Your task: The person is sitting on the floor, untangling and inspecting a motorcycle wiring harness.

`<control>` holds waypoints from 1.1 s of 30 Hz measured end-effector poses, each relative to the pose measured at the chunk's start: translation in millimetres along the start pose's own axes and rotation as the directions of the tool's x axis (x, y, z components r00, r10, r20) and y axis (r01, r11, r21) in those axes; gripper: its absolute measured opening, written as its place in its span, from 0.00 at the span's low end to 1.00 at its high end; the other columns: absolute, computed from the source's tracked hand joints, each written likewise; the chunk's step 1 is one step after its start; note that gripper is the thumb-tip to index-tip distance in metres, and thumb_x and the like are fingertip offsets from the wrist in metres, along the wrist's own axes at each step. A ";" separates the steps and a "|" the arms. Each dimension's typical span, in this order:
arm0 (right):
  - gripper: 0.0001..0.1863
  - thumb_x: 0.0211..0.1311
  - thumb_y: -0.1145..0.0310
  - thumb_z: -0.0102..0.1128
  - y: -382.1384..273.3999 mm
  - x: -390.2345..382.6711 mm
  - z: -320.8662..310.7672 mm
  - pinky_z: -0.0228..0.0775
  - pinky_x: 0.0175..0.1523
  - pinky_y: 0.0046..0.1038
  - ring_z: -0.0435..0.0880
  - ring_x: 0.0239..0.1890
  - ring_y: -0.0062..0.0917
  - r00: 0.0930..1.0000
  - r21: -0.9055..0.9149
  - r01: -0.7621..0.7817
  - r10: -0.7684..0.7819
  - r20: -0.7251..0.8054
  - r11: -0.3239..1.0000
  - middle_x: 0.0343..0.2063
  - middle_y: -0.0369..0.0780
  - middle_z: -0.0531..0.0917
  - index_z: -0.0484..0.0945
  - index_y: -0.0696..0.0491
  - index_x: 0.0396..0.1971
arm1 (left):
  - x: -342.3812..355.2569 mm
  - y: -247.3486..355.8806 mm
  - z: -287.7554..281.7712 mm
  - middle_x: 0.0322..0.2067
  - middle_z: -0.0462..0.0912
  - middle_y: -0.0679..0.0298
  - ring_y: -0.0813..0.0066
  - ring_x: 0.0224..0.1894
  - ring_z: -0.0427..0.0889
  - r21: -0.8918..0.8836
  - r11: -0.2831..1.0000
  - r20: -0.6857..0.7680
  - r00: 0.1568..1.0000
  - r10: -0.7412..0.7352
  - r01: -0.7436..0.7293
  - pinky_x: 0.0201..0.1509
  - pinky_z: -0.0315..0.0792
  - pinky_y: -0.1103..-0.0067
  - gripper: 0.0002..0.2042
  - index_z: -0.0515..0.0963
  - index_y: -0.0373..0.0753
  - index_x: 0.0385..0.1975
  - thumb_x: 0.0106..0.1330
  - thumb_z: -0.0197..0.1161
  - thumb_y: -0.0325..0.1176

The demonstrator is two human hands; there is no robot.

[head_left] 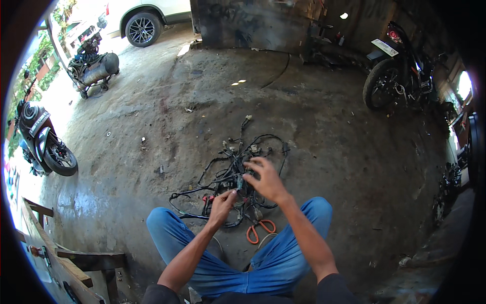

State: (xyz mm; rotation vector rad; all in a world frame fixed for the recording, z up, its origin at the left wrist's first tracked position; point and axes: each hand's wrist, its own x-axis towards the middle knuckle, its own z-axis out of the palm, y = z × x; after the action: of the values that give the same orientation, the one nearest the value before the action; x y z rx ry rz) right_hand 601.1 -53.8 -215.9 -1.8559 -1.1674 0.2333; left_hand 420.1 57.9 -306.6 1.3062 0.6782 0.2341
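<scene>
A tangled black wiring harness [230, 167] with pale connectors lies on the ground between my bent knees. My left hand [223, 205] is closed on a small greenish piece [239, 183] of the harness, pinching it near the middle of the tangle. My right hand [266, 180] is just right of that piece, fingers apart and curved over the wires; whether its fingertips touch them I cannot tell. Orange-handled scissors [268, 224] lie below the harness, near my right knee, their blades partly hidden.
A scooter [43, 139] and an air compressor [93, 71] stand at the left, a motorcycle [392, 81] at the back right. A white car [152, 12] is beyond a dark wall panel's [243, 25] left side. A wooden bench frame [88, 258] is close at my lower left.
</scene>
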 end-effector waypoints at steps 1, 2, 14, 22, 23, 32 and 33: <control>0.21 0.60 0.60 0.70 9.6 -4.5 22.3 0.67 0.65 0.42 0.79 0.57 0.41 0.999 -0.191 -0.035 0.030 -0.027 0.981 0.50 0.47 0.81 0.83 0.55 0.51 | -2.2 0.9 3.1 0.22 0.70 0.77 0.90 0.23 0.62 0.007 1.000 0.012 1.000 0.003 -0.003 0.27 0.54 0.85 0.15 0.79 0.41 0.33 0.77 0.57 0.45; 0.21 0.60 0.58 0.70 13.8 -8.5 35.3 0.66 0.65 0.43 0.79 0.56 0.41 0.997 -0.373 -0.077 0.060 -0.056 0.925 0.48 0.46 0.82 0.85 0.54 0.49 | -2.1 -3.1 1.8 0.24 0.74 0.73 0.87 0.26 0.68 0.061 0.998 0.013 0.999 -0.036 0.035 0.31 0.64 0.83 0.20 0.84 0.35 0.51 0.75 0.60 0.47; 0.14 0.71 0.61 0.60 59.4 36.2 -80.3 0.74 0.41 0.33 0.83 0.33 0.29 0.801 0.127 -0.302 0.324 -0.504 0.945 0.31 0.44 0.86 0.81 0.58 0.38 | -7.8 3.7 -6.1 0.29 0.79 0.71 0.87 0.25 0.69 -0.082 0.971 0.165 0.964 -0.209 0.225 0.28 0.62 0.86 0.21 0.76 0.36 0.63 0.77 0.57 0.42; 0.22 0.68 0.57 0.61 173.5 -91.7 -214.9 0.74 0.57 0.42 0.82 0.53 0.47 0.574 -0.442 -0.817 0.591 -0.567 0.369 0.45 0.50 0.85 0.80 0.61 0.51 | -2.7 33.0 6.7 0.50 0.84 0.64 0.74 0.37 0.83 -0.412 0.825 0.236 0.920 -0.313 0.386 0.47 0.80 0.75 0.21 0.70 0.42 0.64 0.76 0.58 0.41; 0.23 0.68 0.59 0.61 148.6 -83.5 -192.0 0.72 0.61 0.42 0.79 0.57 0.47 0.531 -0.440 -0.845 0.578 -0.619 0.304 0.49 0.51 0.82 0.79 0.60 0.55 | -6.2 35.2 -1.4 0.50 0.84 0.64 0.74 0.37 0.83 -0.417 0.826 0.202 0.925 -0.322 0.379 0.47 0.80 0.75 0.21 0.70 0.42 0.64 0.76 0.58 0.41; 0.18 0.67 0.64 0.66 -53.2 -45.9 -23.3 0.79 0.51 0.31 0.85 0.47 0.29 0.958 0.316 -0.281 0.283 0.039 0.906 0.47 0.45 0.83 0.80 0.56 0.53 | -8.1 46.4 1.7 0.54 0.78 0.68 0.72 0.49 0.79 -0.677 0.673 0.284 0.949 -0.137 0.300 0.56 0.75 0.72 0.16 0.72 0.46 0.56 0.71 0.63 0.31; 0.18 0.67 0.64 0.66 -56.8 -46.4 -2.2 0.79 0.51 0.31 0.85 0.47 0.29 0.960 0.319 -0.277 0.279 0.040 0.906 0.47 0.45 0.83 0.80 0.56 0.53 | -6.2 38.4 2.4 0.52 0.79 0.69 0.75 0.48 0.78 -0.682 0.691 0.242 0.966 -0.096 0.239 0.55 0.74 0.73 0.15 0.72 0.46 0.55 0.70 0.63 0.29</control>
State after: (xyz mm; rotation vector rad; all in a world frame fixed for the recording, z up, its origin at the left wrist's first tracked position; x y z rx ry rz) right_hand 542.0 -83.6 -184.3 -1.7206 -0.7990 0.5465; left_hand 424.7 63.1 -268.2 0.4995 0.4635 0.1887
